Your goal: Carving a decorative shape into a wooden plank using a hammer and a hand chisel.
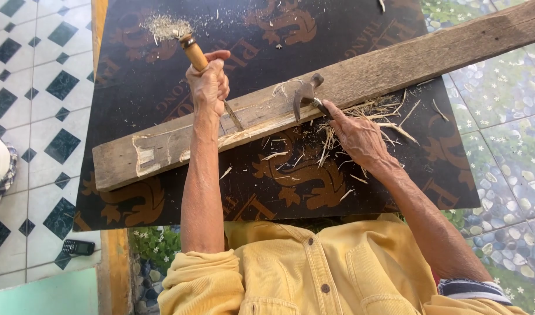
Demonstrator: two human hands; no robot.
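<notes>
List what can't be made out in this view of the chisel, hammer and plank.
- Chisel: the left hand covers mid-handle; head view.
- Chisel blade tip: too thin to tell how deep it sits in the plank.
- Hammer: the right hand hides its handle.
- Plank: its far end is cut off by the right edge of the picture.
- Small dark device on the floor: too small to identify.
</notes>
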